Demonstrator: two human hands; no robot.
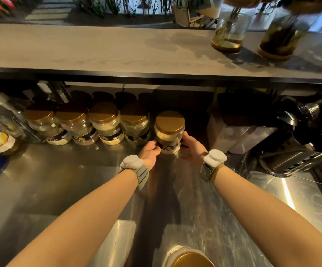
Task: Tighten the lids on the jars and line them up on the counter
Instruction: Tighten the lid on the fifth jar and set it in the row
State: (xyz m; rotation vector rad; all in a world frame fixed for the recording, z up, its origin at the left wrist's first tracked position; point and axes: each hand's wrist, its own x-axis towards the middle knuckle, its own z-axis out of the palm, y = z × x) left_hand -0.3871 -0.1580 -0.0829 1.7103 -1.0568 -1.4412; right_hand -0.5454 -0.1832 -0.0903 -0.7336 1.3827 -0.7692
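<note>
Gold-lidded jar [169,132] is clasped between left hand [150,153] and right hand [193,147], upright on steel counter [79,189], just right of four matching jars [87,126] ranged in a row.
</note>
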